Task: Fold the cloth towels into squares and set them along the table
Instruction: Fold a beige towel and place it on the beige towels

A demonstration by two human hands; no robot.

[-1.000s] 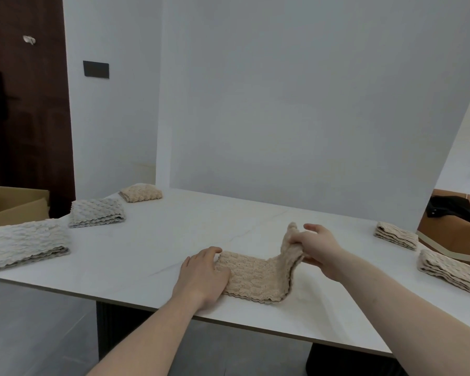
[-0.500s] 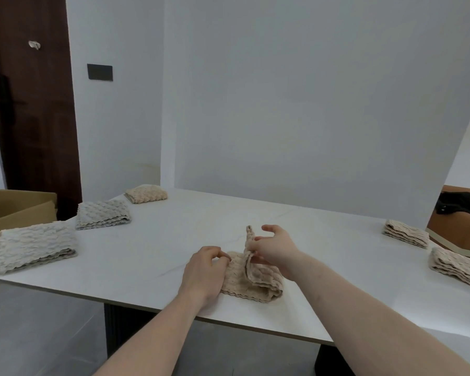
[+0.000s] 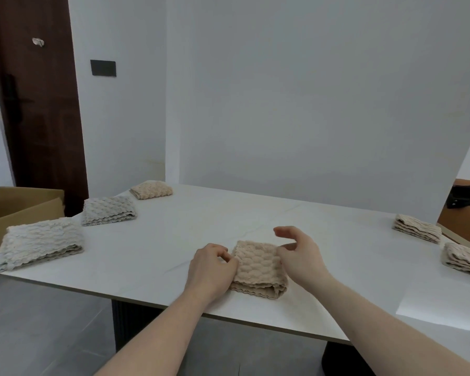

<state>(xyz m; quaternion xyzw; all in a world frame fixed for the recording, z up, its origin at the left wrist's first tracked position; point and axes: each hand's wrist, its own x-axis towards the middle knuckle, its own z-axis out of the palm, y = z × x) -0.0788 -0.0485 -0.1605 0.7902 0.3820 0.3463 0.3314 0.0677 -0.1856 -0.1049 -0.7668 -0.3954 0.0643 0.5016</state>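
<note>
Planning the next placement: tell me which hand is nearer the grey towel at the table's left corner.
Left. The left hand sits between the grey towel and the beige towel; the right hand is beyond it.

Beige towel [image 3: 258,267] lies folded square on white table [image 3: 158,248]; left hand [image 3: 210,270] touches its left edge, right hand [image 3: 300,253] hovers loosely curled beside it

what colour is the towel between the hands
Beige, with a bumpy scale-like weave: the towel, seen in the head view.
</note>
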